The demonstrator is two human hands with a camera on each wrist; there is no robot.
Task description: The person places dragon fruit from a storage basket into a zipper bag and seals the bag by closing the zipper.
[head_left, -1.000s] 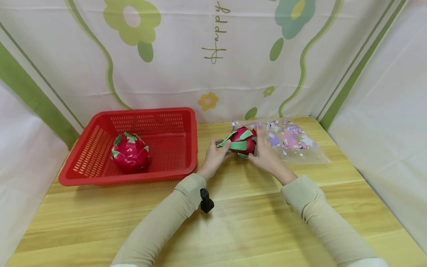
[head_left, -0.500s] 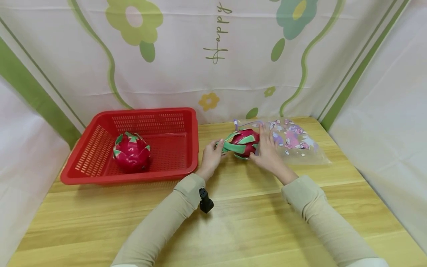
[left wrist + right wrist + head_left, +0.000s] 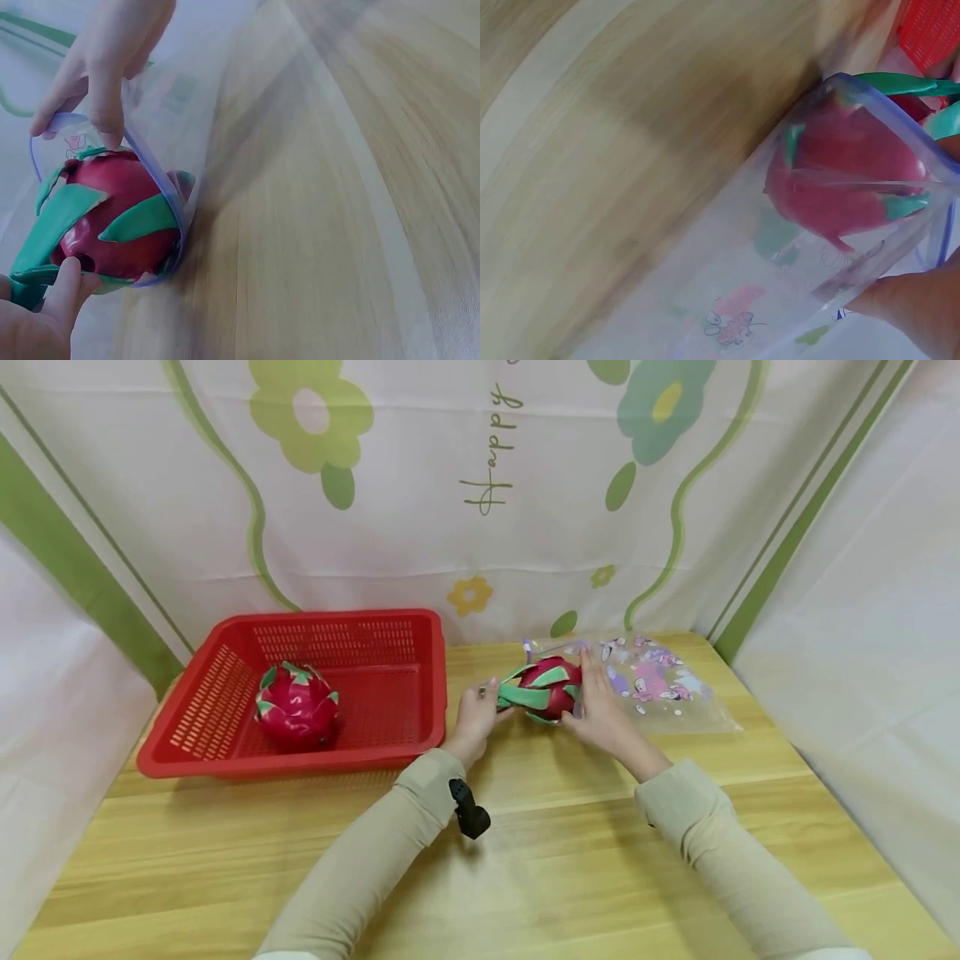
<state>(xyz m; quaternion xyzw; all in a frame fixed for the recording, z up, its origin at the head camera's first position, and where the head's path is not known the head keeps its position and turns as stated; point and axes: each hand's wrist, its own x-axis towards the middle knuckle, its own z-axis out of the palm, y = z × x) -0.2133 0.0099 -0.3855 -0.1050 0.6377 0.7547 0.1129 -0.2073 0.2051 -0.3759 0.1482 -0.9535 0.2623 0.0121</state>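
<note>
A red dragon fruit (image 3: 562,700) with green leaves, shiny like a model, lies tilted in the mouth of a clear printed zip bag (image 3: 656,685). In the left wrist view, the bag's purple rim (image 3: 154,169) goes around the fruit, and the leafy end sticks out. My left hand (image 3: 474,718) pinches the long green leaves at that end. Bent around the bag's mouth, my right hand (image 3: 602,717) grips its edge. The right wrist view has the fruit's rounded end (image 3: 836,169) behind the clear plastic, near my right thumb (image 3: 911,300).
Left of my hands stands a red perforated basket (image 3: 433,693), with another dragon fruit (image 3: 297,710) inside. Under everything is a wooden table (image 3: 555,860). A printed curtain (image 3: 405,527) hangs behind, and white cloth (image 3: 862,610) closes the right side.
My left hand has slid left along the fruit to the leaf tips, drawing the leaves together. The fruit lies slightly further right. My right hand has stayed nearly still at the bag's mouth.
</note>
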